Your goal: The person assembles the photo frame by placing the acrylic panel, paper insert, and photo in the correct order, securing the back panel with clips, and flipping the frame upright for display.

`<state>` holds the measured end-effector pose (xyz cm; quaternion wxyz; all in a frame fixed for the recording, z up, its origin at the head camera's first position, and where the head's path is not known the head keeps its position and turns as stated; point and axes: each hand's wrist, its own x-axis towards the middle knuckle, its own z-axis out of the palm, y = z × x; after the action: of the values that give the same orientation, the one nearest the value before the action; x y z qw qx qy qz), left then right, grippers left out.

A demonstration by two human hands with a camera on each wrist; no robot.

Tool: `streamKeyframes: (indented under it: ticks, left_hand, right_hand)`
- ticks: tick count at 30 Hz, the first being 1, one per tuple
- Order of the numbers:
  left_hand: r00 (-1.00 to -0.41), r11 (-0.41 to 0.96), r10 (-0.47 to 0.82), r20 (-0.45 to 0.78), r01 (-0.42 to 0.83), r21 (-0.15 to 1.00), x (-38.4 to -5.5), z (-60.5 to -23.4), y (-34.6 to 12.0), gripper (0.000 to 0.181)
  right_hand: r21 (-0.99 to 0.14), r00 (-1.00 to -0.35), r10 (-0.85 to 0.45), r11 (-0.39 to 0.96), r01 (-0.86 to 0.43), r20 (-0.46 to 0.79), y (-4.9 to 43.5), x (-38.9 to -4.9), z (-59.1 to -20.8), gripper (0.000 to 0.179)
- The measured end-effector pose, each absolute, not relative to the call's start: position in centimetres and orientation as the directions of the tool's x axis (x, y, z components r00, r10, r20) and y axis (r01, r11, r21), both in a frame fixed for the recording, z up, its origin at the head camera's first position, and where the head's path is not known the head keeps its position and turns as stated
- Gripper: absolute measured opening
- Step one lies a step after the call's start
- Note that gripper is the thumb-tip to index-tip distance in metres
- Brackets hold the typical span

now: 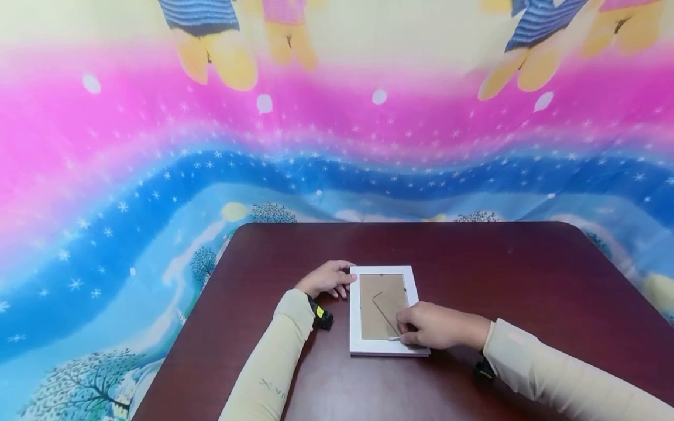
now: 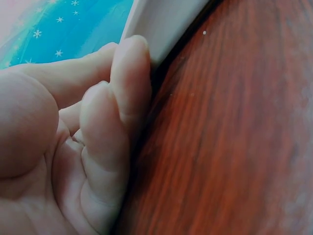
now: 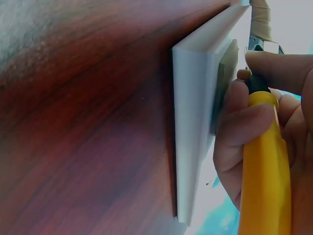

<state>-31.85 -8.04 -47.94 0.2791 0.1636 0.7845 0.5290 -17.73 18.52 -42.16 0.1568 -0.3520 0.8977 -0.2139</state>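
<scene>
A white picture frame (image 1: 355, 321) lies back side up on the table, its brown backing board (image 1: 392, 295) framed by the white border. My left hand (image 1: 327, 279) holds the frame's left edge near the far corner, thumb at the border. In the left wrist view, its bent fingers (image 2: 132, 73) meet the frame's white side (image 2: 164, 24). At the near right corner, my right hand (image 1: 437, 327) grips a yellow-handled tool (image 3: 266, 161) with a black collar. In the head view that hand hides the handle; a small pale tip (image 1: 394, 338) shows at the backing's near edge.
The dark reddish-brown table (image 1: 474, 263) extends around the frame on every side. Behind it hangs a colourful patterned cloth (image 1: 337, 128) reaching the table's far edge. A black wrist strap (image 1: 321, 314) sits on the left wrist, over a pale sleeve (image 1: 268, 368).
</scene>
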Motion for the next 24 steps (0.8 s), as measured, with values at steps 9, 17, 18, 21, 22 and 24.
streamKeyframes:
  ticks: [9,17,18,21,22,24]
  left_hand:
    - [-0.803,0.378,0.541,-0.25,-0.034,0.925,-31.18,-48.1,-7.84,0.046]
    - [-0.802,0.37,0.55,-0.234,-0.017,0.929,-31.06,-48.41,-8.32,0.057]
    - [-0.801,0.371,0.551,-0.233,-0.015,0.928,-31.08,-48.4,-8.35,0.059]
    - [-0.795,0.383,0.559,-0.236,-0.006,0.924,-31.14,-48.21,-8.34,0.066]
    - [-0.792,0.387,0.563,-0.238,-0.002,0.922,-31.18,-48.1,-8.32,0.067]
    - [-0.786,0.396,0.569,-0.24,0.007,0.918,-31.29,-47.74,-8.22,0.07]
  right_hand:
    - [-0.466,-0.719,-0.679,0.69,-0.554,-0.15,18.52,-16.84,-41.92,0.023]
    - [-0.455,-0.735,-0.669,0.692,-0.56,-0.113,18.51,-17.29,-42.73,0.023]
    - [-0.454,-0.735,-0.67,0.691,-0.562,-0.109,18.44,-17.36,-42.68,0.023]
    - [-0.452,-0.733,-0.673,0.687,-0.569,-0.101,18.2,-17.55,-42.46,0.023]
    - [-0.454,-0.732,-0.674,0.685,-0.57,-0.1,18.13,-17.59,-42.37,0.023]
    - [-0.457,-0.732,-0.675,0.683,-0.57,-0.095,18.02,-17.67,-42.15,0.023]
